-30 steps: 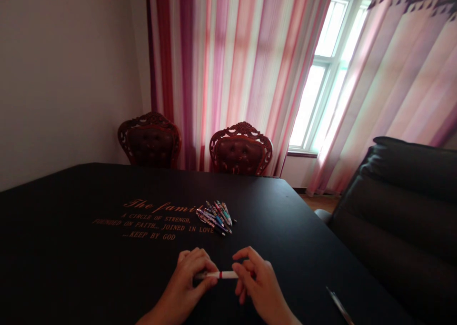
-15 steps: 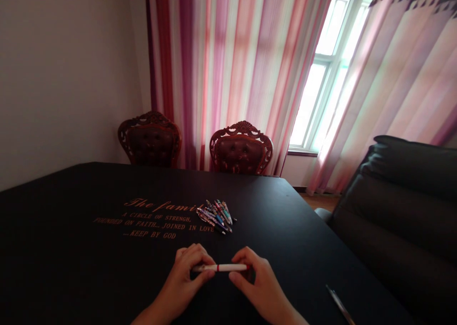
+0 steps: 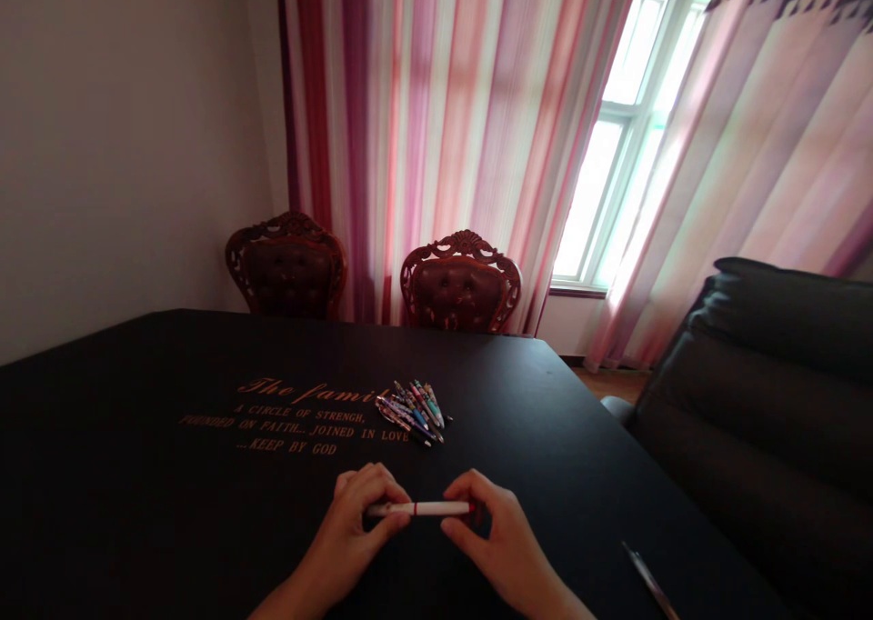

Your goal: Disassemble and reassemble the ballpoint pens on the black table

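A white pen (image 3: pixel 436 508) with a thin red ring and a red end lies level between my hands, just above or on the table. My left hand (image 3: pixel 365 511) is closed on its darker left part, thumb below and fingers above. My right hand (image 3: pixel 487 520) curls around the red end with the index finger above and the thumb below. Its grip looks loose, and the fingers partly hide that end. Beyond my hands, a pile of several patterned pens (image 3: pixel 415 411) lies on the black table (image 3: pixel 164 529).
A single dark pen (image 3: pixel 647 579) lies near the table's right edge. Two carved chairs (image 3: pixel 460 284) stand at the far side, in front of striped curtains (image 3: pixel 456 102). A black leather seat (image 3: pixel 770 402) is at the right. Gold lettering (image 3: pixel 293 429) marks the tabletop.
My right thumb has shifted slightly to the right along the pen. The pen has risen a touch in view; my left hand keeps its hold.
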The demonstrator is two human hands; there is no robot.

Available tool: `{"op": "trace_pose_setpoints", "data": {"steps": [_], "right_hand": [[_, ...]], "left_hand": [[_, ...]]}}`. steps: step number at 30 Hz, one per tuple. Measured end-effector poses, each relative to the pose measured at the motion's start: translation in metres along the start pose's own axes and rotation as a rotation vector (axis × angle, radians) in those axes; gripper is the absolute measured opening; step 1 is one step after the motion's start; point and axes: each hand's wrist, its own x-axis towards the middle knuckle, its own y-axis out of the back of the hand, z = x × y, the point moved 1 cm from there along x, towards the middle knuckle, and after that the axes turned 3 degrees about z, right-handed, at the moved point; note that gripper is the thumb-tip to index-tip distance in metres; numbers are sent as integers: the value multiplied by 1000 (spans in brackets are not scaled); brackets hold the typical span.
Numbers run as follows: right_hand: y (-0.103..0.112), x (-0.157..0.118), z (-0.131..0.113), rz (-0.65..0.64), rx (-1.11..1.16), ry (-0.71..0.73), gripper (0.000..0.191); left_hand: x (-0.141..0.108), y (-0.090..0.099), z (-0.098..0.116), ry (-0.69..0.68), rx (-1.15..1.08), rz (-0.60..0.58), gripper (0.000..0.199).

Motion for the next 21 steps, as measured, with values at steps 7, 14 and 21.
{"op": "trace_pose_setpoints", "data": {"steps": [7,14,21], "right_hand": [[-6,-2,5,-40,-34,-29,43],[-17,-2,12,-102,194,-194,60],[-14,4,13,-46,386,-224,64]], "left_hand": [[-1,3,3,-30,-20,-14,19],[-1,5,4,-89,-62,25,15],[-1,2,-6,162,-399,100,40]]}}
